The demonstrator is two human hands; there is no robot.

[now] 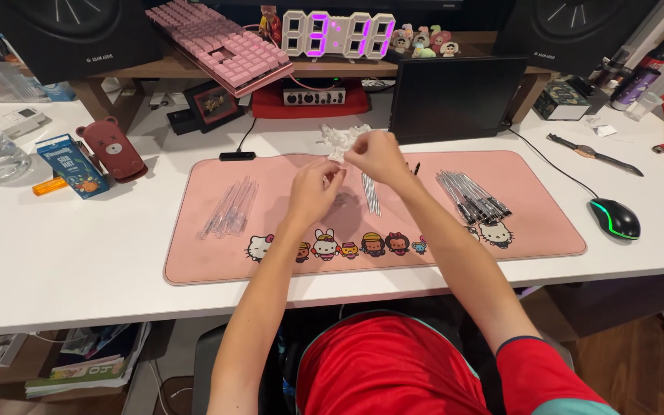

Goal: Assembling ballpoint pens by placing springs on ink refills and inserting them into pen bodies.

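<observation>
Matt cloth desk mat (501, 165), clear plastic tubes (228, 207)

From my feed I see a white desk (63, 261) with a pink desk mat (217, 261) bearing cartoon figures along its near edge. A pink keyboard (220, 46) leans tilted on a wooden shelf (155, 69), beside a white digital clock (338, 34). A black mouse (615, 218) glowing green sits right of the mat. A dark red bear-shaped case (113, 150) and a blue carton (71, 165) lie at left.
</observation>
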